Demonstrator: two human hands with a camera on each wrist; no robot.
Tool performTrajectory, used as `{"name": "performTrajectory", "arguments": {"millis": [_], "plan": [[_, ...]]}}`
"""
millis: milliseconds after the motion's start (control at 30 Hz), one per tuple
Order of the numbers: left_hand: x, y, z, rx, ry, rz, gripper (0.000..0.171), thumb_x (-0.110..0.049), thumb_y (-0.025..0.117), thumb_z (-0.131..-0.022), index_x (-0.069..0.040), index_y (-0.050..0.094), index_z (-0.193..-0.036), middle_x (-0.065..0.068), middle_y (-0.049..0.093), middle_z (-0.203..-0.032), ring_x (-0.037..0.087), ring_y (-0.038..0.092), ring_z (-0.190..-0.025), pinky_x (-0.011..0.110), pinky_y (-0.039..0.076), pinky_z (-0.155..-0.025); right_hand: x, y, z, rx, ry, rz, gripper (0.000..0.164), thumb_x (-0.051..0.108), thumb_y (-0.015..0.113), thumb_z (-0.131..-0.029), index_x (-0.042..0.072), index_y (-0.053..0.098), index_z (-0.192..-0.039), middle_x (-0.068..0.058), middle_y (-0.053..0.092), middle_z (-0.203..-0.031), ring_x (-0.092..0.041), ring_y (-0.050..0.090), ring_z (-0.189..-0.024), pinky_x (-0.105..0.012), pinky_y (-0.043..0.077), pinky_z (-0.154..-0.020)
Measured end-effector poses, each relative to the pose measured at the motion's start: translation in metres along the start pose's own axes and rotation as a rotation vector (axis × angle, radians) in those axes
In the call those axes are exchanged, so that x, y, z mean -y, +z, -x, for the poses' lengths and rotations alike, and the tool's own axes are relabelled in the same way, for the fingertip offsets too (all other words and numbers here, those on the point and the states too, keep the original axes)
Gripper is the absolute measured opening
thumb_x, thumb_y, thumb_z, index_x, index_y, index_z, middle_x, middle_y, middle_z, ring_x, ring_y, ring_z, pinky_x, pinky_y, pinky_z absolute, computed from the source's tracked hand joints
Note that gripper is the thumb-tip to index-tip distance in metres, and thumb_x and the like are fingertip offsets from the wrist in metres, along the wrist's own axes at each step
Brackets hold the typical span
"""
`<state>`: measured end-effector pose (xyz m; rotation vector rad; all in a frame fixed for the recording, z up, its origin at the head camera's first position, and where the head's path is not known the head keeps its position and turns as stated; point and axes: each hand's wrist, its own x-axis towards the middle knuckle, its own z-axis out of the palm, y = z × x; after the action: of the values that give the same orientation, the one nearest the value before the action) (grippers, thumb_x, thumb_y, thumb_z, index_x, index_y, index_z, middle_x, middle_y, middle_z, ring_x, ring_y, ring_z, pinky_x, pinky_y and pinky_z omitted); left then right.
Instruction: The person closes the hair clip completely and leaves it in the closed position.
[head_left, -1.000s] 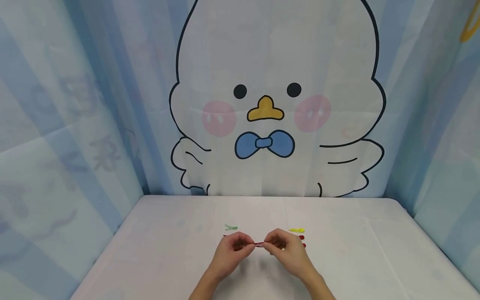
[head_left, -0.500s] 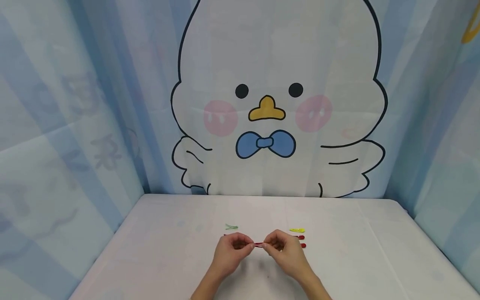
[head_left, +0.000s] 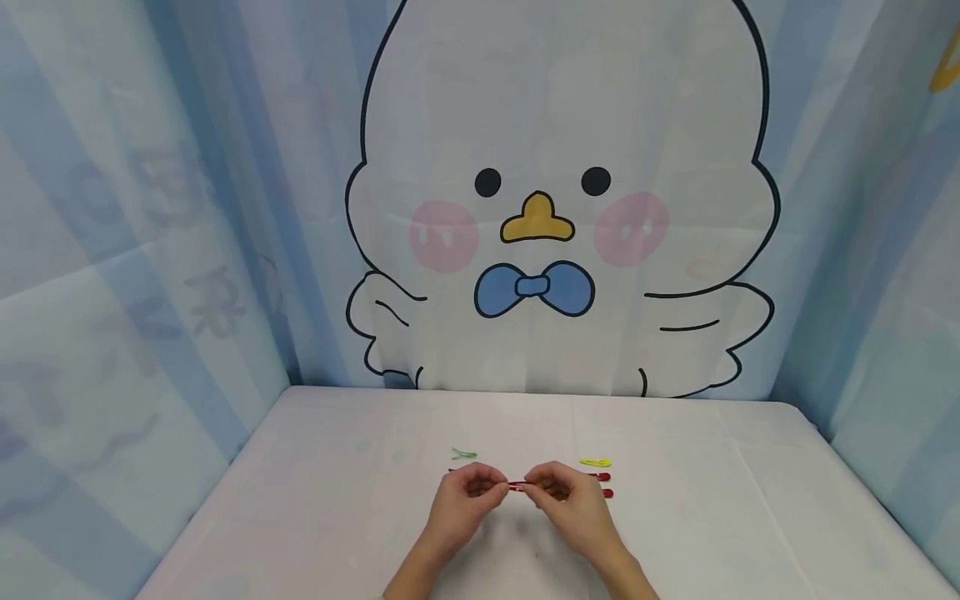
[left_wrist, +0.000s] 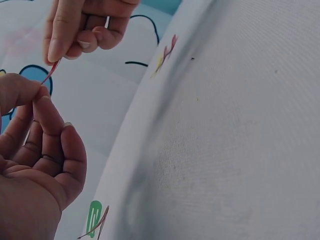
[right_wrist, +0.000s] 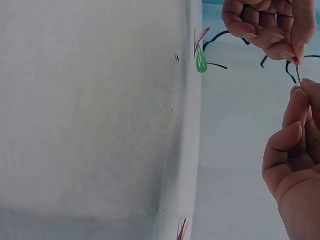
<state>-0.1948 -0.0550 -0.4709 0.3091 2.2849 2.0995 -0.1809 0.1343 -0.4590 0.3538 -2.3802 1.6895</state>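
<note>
A thin red hair clip (head_left: 517, 486) is held level above the table between my two hands. My left hand (head_left: 459, 510) pinches one end of it between thumb and forefinger. The other end is pinched by my right hand (head_left: 576, 510). Fingertips cover both ends, so only the clip's middle strip (left_wrist: 50, 72) shows. Behind the left hand lie a green hair clip (head_left: 463, 454) and another red clip (right_wrist: 202, 37), mostly hidden in the head view. Past the right hand are a yellow hair clip (head_left: 596, 462) and two red clips (head_left: 608, 493), partly covered by that hand.
The table (head_left: 750, 517) has a pale cloth cover. At its far edge hangs a curtain (head_left: 540, 350) printed with a white bird in a blue bow tie. Blue and white curtains (head_left: 150, 333) enclose both sides.
Both hands keep their pinch on the red hair clip and have risen very slightly. The head view has shifted a little. The clips on the table stay put.
</note>
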Motion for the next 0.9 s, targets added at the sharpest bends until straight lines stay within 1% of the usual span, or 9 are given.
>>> {"name": "performTrajectory", "arguments": {"millis": [167,433,533,667,733,900], "plan": [[0.0007,-0.0016,-0.0007,0.01,-0.027,0.023,0.015,-0.01,0.073,-0.093,0.0,0.07,-0.103,0.004,0.069,-0.091,0.016,0.064,-0.081,0.025,0.053,-0.072,0.0023,-0.0006,0.0004,0.019,-0.041,0.023,0.013,0.005,0.082,-0.083,0.007,0.073,-0.092,0.003,0.067,-0.076,-0.009,0.062,-0.068,-0.024,0.052,-0.065],[0.0018,-0.0018,-0.0008,0.027,-0.023,0.015,0.014,-0.007,0.073,-0.092,0.002,0.071,-0.103,0.005,0.071,-0.092,0.015,0.065,-0.082,0.024,0.053,-0.071,-0.0021,-0.0018,-0.0009,0.059,-0.058,0.103,0.015,0.002,0.082,-0.082,0.008,0.072,-0.092,0.007,0.064,-0.075,-0.007,0.059,-0.068,-0.023,0.05,-0.064],[0.001,-0.0022,-0.0003,0.034,-0.025,0.009,0.014,-0.007,0.073,-0.092,0.001,0.071,-0.103,0.005,0.071,-0.092,0.016,0.064,-0.082,0.024,0.053,-0.072,-0.0031,-0.003,-0.001,0.073,-0.072,0.106,0.015,0.004,0.082,-0.083,0.009,0.072,-0.093,0.007,0.064,-0.076,-0.007,0.058,-0.068,-0.024,0.05,-0.063],[0.0002,-0.003,0.0001,0.052,-0.017,0.011,0.014,-0.007,0.073,-0.092,0.001,0.071,-0.103,0.005,0.07,-0.093,0.016,0.064,-0.083,0.024,0.052,-0.072,-0.0027,-0.004,-0.001,0.081,-0.089,0.105,0.014,0.004,0.082,-0.083,0.008,0.073,-0.093,0.007,0.065,-0.076,-0.007,0.058,-0.068,-0.024,0.05,-0.063],[0.0003,-0.004,-0.0001,0.061,-0.006,-0.002,0.014,-0.009,0.074,-0.092,0.0,0.071,-0.103,0.004,0.07,-0.093,0.015,0.063,-0.083,0.024,0.052,-0.071,-0.0026,-0.004,-0.0014,0.081,-0.098,0.118,0.013,0.004,0.081,-0.084,0.009,0.073,-0.093,0.008,0.064,-0.076,-0.006,0.058,-0.068,-0.024,0.05,-0.063],[0.0007,-0.0099,-0.0012,0.054,0.03,-0.035,0.015,-0.012,0.075,-0.092,-0.001,0.07,-0.102,0.003,0.068,-0.093,0.016,0.062,-0.084,0.025,0.05,-0.071,-0.0039,-0.0055,-0.0015,0.077,-0.109,0.138,0.014,0.003,0.081,-0.084,0.01,0.074,-0.093,0.009,0.064,-0.075,-0.006,0.057,-0.067,-0.024,0.051,-0.063]]}}
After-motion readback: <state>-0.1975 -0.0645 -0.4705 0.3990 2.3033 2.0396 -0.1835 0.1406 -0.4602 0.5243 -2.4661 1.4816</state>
